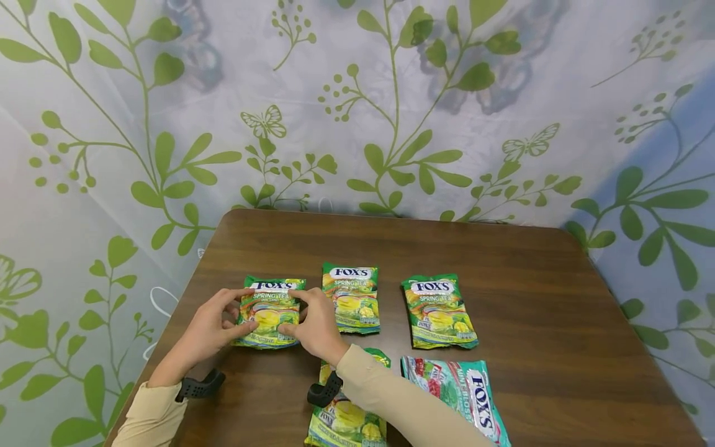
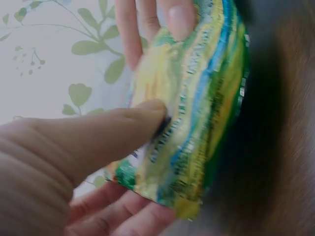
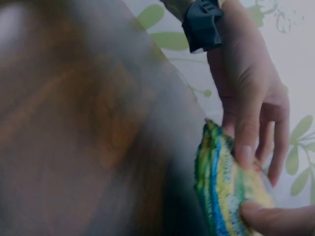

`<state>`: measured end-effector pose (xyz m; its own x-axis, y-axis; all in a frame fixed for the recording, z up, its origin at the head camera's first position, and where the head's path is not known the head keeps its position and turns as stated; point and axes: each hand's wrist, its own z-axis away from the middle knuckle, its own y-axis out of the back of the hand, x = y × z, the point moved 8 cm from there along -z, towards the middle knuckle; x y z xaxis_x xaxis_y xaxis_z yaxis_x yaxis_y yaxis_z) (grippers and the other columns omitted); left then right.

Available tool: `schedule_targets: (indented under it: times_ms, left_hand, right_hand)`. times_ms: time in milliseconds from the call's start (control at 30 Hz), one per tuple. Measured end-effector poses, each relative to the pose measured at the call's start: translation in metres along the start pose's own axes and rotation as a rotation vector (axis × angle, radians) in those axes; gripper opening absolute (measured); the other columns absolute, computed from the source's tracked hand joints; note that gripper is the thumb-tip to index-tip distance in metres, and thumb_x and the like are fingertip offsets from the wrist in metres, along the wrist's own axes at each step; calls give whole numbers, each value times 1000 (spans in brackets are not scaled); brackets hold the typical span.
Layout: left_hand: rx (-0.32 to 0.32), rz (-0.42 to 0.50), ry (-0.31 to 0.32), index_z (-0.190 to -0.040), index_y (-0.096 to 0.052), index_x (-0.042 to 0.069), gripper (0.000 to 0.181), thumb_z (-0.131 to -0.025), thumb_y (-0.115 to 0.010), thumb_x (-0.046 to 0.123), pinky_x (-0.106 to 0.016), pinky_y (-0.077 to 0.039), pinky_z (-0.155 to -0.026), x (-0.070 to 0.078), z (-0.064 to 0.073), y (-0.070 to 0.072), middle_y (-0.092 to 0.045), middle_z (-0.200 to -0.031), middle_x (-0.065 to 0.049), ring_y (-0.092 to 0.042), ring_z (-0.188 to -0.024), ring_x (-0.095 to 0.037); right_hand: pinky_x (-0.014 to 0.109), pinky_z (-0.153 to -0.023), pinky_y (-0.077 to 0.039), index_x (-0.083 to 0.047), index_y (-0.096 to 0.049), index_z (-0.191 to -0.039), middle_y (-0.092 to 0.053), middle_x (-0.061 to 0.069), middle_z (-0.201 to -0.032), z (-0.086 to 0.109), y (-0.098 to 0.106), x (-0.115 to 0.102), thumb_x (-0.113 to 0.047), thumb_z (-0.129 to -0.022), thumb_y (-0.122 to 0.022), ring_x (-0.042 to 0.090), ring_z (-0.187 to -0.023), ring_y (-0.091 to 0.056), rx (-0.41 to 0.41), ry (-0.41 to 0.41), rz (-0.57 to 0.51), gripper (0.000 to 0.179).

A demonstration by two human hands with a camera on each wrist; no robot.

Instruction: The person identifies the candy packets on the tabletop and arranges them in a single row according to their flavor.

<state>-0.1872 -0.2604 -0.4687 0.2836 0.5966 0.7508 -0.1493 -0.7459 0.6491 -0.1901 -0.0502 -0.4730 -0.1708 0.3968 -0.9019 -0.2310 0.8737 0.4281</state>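
Both hands hold one green and yellow Fox's Spring Tea candy bag [image 1: 268, 315] at the left of the table in the head view. My left hand [image 1: 209, 329] grips its left side, thumb on the printed front and fingers at the edge and behind. On the opposite side my right hand [image 1: 319, 324] pinches it, thumb also on the front. The left wrist view shows the candy bag [image 2: 192, 113] tilted, its lower edge towards the dark tabletop. In the right wrist view, the left hand [image 3: 253, 98] and the right thumb [image 3: 280, 220] press the bag's face.
Two more Spring Tea bags, one in the middle [image 1: 350, 301] and one further right [image 1: 440, 313], lie on the brown table [image 1: 536, 298]. Nearer, another green bag [image 1: 346, 425] is partly under the right forearm, beside a teal Fox's bag [image 1: 460, 391]. A leaf-patterned curtain [image 1: 335, 124] hangs behind.
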Motion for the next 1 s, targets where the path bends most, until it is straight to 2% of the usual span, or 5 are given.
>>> schedule_targets:
  times_ms: [133, 367, 633, 800, 1000]
  left_hand:
    - [-4, -32, -31, -149, -62, 0, 62, -94, -90, 13, -29, -60, -68, -5, -16, 9, -60, -117, -12, -64, -93, -24]
    - [-20, -59, -23, -152, -60, 1, 64, -97, -88, 18, -29, -60, -73, -20, -41, 21, -60, -121, -13, -64, -96, -25]
    - [22, -102, -27, -151, -61, 0, 60, -98, -86, 16, -30, -61, -76, -31, -58, 35, -60, -123, -16, -66, -100, -30]
    - [28, -106, 7, -152, -60, 0, 60, -100, -84, 16, -36, -61, -79, -38, -69, 47, -60, -126, -18, -64, -102, -32]
    - [42, -102, 20, -152, -59, -2, 58, -101, -82, 13, -46, -54, -85, -51, -88, 53, -59, -130, -23, -62, -103, -36]
  right_hand:
    - [24, -66, -52, -2, -65, -150, -60, 17, -130, -15, 0, 0, -8, -88, -94, 7, -77, -56, -1, 14, 1, 68]
    - [24, -68, -54, -5, -63, -153, -59, 14, -132, -44, -3, 5, -10, -89, -95, 14, -86, -62, -10, 2, 18, 72]
    - [23, -74, -57, -6, -62, -155, -58, 10, -130, -75, -11, 8, -11, -88, -95, 14, -91, -63, -46, -1, 13, 75]
    - [25, -76, -57, -5, -60, -156, -57, 11, -132, -98, -16, 5, -12, -88, -96, 15, -93, -63, -71, 1, 25, 77]
    - [28, -76, -58, -5, -58, -158, -54, 14, -141, -119, -24, 7, -9, -90, -94, 15, -93, -62, -70, -32, 13, 77]
